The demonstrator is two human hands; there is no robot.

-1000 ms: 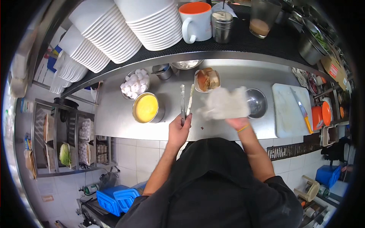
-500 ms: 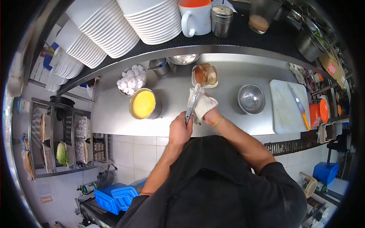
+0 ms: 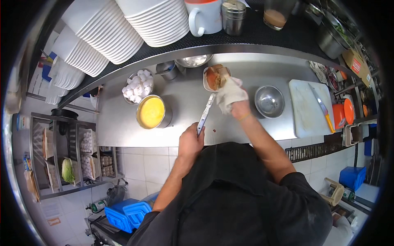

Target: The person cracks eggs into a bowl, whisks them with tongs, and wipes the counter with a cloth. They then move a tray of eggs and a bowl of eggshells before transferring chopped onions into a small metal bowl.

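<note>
My left hand is closed round the lower end of a long, narrow metal utensil, which points up and slightly right over the counter. A crumpled white cloth is in my right hand, bunched in the fingers and apart from the utensil. The cloth overlaps the lower right side of a small white container with brown and orange pieces in it. Left of my hands stands a metal pot of yellow liquid. An empty-looking steel bowl sits right of my right hand.
A bowl of white eggs stands behind the pot. On the right a knife lies on a white cutting board. Stacked white bowls and a mug occupy the overhead shelf. A small dark scrap lies near the counter's front edge.
My right hand has moved the cloth off the utensil, up and to the right toward the white container. My left hand still holds the utensil, slightly lower and further left in view.
</note>
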